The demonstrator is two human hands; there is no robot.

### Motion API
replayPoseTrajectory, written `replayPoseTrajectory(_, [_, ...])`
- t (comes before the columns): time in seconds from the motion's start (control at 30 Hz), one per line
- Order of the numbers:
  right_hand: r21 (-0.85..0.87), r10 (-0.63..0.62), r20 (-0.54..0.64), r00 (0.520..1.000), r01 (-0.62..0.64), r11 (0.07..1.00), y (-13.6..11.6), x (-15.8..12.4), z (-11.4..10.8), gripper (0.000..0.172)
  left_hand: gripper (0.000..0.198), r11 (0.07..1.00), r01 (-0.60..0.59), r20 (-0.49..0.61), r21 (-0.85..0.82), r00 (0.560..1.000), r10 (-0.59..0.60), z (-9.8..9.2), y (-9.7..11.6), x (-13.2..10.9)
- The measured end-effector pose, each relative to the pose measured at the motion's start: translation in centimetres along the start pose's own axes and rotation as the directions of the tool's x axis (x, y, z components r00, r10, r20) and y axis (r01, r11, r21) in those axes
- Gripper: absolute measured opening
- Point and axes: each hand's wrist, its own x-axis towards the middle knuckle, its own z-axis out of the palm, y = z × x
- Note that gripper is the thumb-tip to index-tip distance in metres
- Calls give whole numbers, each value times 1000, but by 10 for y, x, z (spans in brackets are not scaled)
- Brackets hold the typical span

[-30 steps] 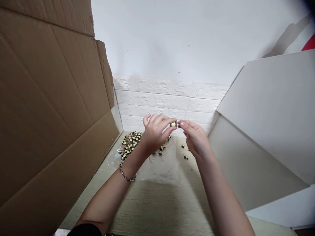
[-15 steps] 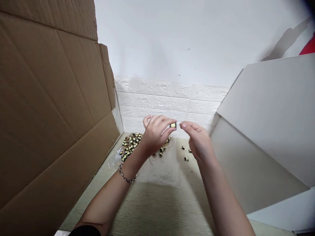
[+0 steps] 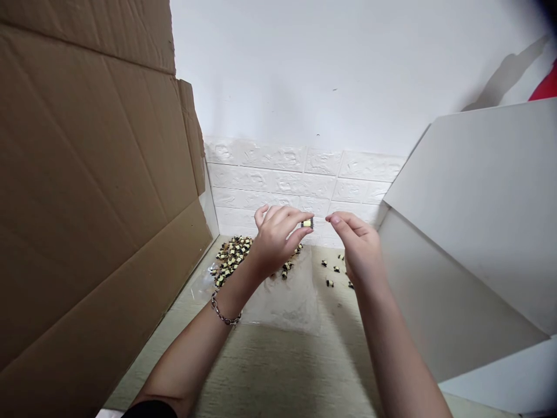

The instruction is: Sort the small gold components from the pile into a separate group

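Note:
Between the thumb and index finger of my left hand point(image 3: 275, 239) is a small yellow-taped coil with black ends point(image 3: 307, 223), held up above the table. My right hand point(image 3: 360, 247) is a short gap to the right of it, with thumb and forefinger pinched together. Whatever those fingertips hold, if anything, is too small to make out. Partly behind my left hand lies a heap of similar coils point(image 3: 232, 258) on a clear plastic bag point(image 3: 287, 307). Several loose coils point(image 3: 329, 283) lie on the table below my right hand, some partly covered by it.
Brown cardboard point(image 3: 96, 174) rises along the left side. White panels point(image 3: 474, 203) stand on the right. A white wall with brick-pattern covering point(image 3: 278, 181) closes off the back of the pale table point(image 3: 261, 371). Something red point(image 3: 546, 84) shows at the upper right edge.
My right hand has moved right, away from the coil, widening the gap and uncovering more loose coils on the table. My left hand stays nearly in place with its coil.

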Motion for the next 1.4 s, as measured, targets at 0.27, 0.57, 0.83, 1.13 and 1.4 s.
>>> replayPoseTrajectory(0.27, [-202, -127, 38, 991, 132, 970, -7, -1, -4, 16, 21, 1000, -3, 44, 17, 999, 2, -1, 0, 0])
replayPoseTrajectory(0.57, [-213, -155, 167, 974, 189, 959, -4, -2, -1, 12, 23, 1000, -24, 131, 14, 991, 22, -2, -1, 1])
replayPoseTrajectory(0.83, [-173, -134, 147, 980, 159, 972, -4, -1, -3, 11, 24, 999, -47, 162, 0, 986, 47, -4, -2, 2])
replayPoseTrajectory(1.13, [-110, -95, 111, 989, 108, 988, 1, 2, -4, 10, 21, 998, -49, 96, -32, 994, 51, 0, -3, 2])
replayPoseTrajectory(1.4, [88, 54, 234, 971, -76, 993, 13, 6, -1, 16, 19, 999, -27, 102, -23, 994, 29, 0, 0, 1])
